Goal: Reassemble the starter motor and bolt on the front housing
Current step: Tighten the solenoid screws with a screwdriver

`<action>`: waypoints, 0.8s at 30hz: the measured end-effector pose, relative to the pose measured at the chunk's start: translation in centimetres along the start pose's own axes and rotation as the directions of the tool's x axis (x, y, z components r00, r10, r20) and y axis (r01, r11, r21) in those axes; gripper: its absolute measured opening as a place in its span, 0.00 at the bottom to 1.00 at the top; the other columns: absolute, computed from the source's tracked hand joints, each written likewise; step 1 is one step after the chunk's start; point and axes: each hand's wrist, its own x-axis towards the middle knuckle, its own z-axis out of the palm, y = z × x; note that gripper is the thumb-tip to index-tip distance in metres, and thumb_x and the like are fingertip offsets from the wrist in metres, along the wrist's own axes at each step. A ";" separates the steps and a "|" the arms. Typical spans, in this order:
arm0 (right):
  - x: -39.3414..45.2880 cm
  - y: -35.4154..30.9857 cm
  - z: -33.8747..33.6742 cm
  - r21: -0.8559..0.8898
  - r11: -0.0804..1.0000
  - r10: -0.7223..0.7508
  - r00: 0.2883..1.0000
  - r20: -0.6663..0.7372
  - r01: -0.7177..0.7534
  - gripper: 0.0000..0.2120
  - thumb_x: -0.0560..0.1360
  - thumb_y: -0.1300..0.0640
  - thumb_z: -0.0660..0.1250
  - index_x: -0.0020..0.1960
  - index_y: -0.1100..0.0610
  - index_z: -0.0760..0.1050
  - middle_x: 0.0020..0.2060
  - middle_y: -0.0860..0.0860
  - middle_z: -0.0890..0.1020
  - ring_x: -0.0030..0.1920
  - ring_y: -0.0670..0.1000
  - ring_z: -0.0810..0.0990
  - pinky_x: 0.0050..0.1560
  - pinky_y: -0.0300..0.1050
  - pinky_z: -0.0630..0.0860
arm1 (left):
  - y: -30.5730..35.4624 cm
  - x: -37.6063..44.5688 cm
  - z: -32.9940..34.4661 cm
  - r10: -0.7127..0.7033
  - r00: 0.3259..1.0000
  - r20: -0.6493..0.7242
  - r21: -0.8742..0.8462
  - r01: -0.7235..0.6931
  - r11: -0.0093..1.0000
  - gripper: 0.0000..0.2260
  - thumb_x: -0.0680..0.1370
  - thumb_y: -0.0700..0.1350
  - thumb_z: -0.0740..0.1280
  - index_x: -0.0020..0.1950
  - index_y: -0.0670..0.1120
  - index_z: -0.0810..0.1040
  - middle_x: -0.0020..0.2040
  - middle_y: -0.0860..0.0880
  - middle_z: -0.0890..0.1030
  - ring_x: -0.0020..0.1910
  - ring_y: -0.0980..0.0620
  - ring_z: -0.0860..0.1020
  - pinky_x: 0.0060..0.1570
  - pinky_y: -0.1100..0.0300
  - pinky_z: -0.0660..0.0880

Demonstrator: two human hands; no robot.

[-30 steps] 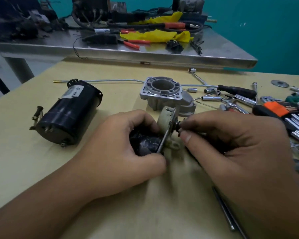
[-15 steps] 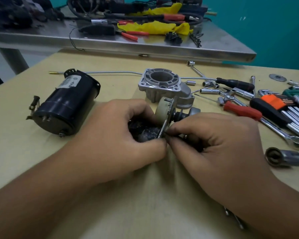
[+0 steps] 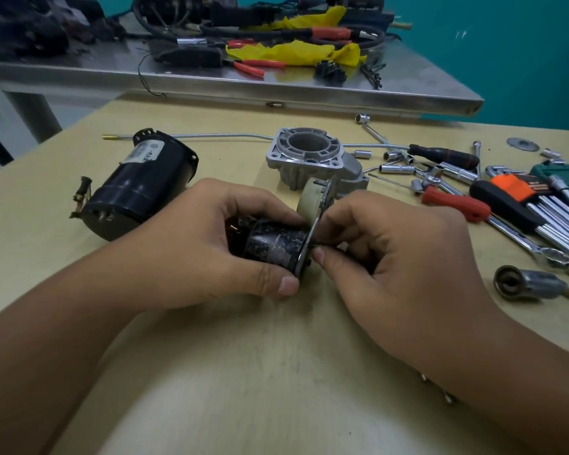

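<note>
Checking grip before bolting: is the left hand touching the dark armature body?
Touching. The head view shows the left hand wrapped around the armature body, thumb beneath.

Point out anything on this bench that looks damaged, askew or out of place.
The black part gripped in the left hand has whitish scuffs on its casing, and the right hand pinches at its plate. Sockets and wrenches lie scattered at right. The front housing sits unattached. Nothing looks spilled.

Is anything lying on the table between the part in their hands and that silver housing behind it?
Nothing visible does. The dark cylinder assembly, gripped by the left hand and pinched by the right hand, sits directly before the front housing.
</note>
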 end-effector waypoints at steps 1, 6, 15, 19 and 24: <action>0.1 0.0 0.0 -0.004 1.000 0.010 1.000 0.002 -0.010 0.07 0.69 0.63 0.76 0.46 0.55 0.82 0.34 0.43 0.82 0.35 0.45 0.79 0.34 0.42 0.76 | 0.0 0.0 0.0 -0.001 1.000 -0.001 0.001 0.001 1.000 0.24 0.60 0.48 0.82 0.56 0.50 0.87 0.47 0.49 0.88 0.48 0.50 0.87 0.52 0.58 0.83; 0.2 -0.4 0.0 -0.029 0.998 0.055 0.998 -0.006 -0.055 0.09 0.69 0.64 0.77 0.45 0.54 0.82 0.33 0.45 0.82 0.33 0.46 0.79 0.33 0.42 0.75 | 0.1 0.0 0.0 0.002 1.000 -0.003 -0.015 -0.002 1.000 0.25 0.59 0.49 0.82 0.56 0.50 0.87 0.47 0.50 0.88 0.48 0.52 0.87 0.51 0.62 0.83; -0.1 -1.0 0.0 -0.058 0.992 0.108 0.994 -0.016 -0.109 0.08 0.69 0.63 0.76 0.44 0.51 0.82 0.32 0.45 0.81 0.31 0.45 0.79 0.30 0.47 0.78 | 0.1 0.0 0.3 0.001 1.000 -0.021 -0.001 -0.001 1.000 0.25 0.59 0.51 0.83 0.55 0.51 0.87 0.46 0.52 0.88 0.47 0.54 0.87 0.53 0.58 0.83; 0.1 -0.8 -0.1 -0.071 0.997 0.016 1.000 0.011 -0.015 0.08 0.70 0.65 0.75 0.44 0.53 0.82 0.32 0.47 0.82 0.32 0.46 0.79 0.30 0.48 0.76 | 0.2 -0.1 0.2 -0.001 1.000 -0.009 0.018 0.001 1.000 0.24 0.61 0.50 0.87 0.55 0.52 0.87 0.46 0.52 0.88 0.47 0.53 0.87 0.52 0.56 0.84; 0.6 0.3 -0.7 -0.017 1.000 -0.018 0.999 0.038 0.019 0.07 0.68 0.61 0.79 0.43 0.55 0.83 0.34 0.42 0.82 0.35 0.40 0.79 0.37 0.38 0.76 | 0.0 -0.1 0.1 0.007 1.000 -0.005 -0.006 -0.007 1.000 0.25 0.59 0.49 0.82 0.56 0.50 0.87 0.47 0.50 0.89 0.48 0.51 0.87 0.53 0.57 0.83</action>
